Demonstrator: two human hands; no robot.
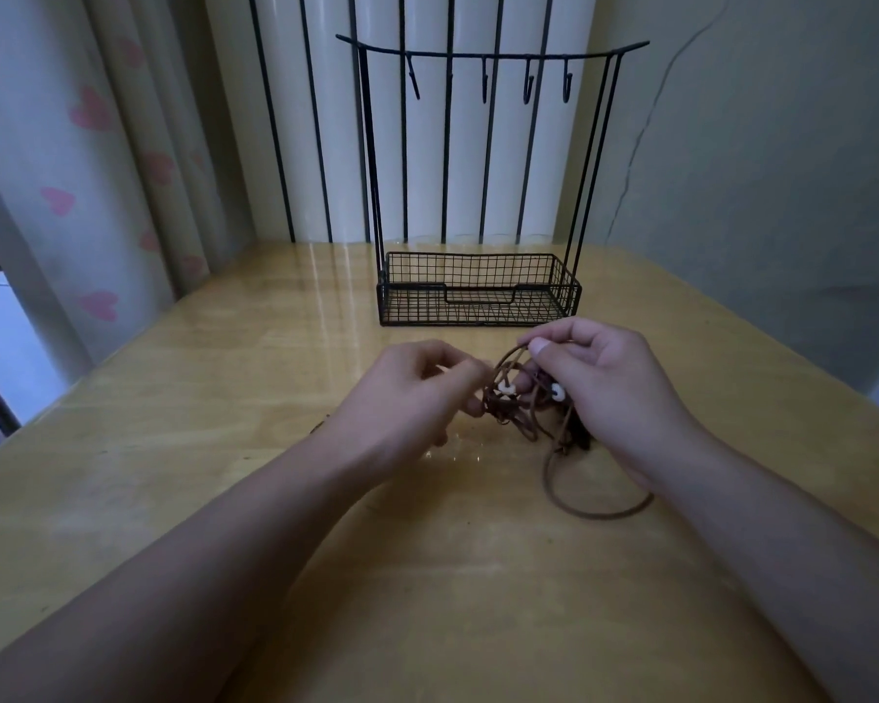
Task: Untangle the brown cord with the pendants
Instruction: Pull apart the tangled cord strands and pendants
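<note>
1. Glossy wooden bench (184, 449) fills the lower view; behind it are a heart-printed curtain (97, 195) and a white radiator (427, 144).
2. A black wire rack (478, 291) with hooks stands at the far edge.
3. The brown cord (600, 512) sits bunched between both hands, one loop trailing onto the bench under the right wrist.
4. The left hand (412, 393) pinches a strand; its fingertips are partly hidden.
5. The right hand (600, 383) pinches the upper loop.
6. Two white beads (506, 388) show; the dark pendants are hard to make out.
</note>
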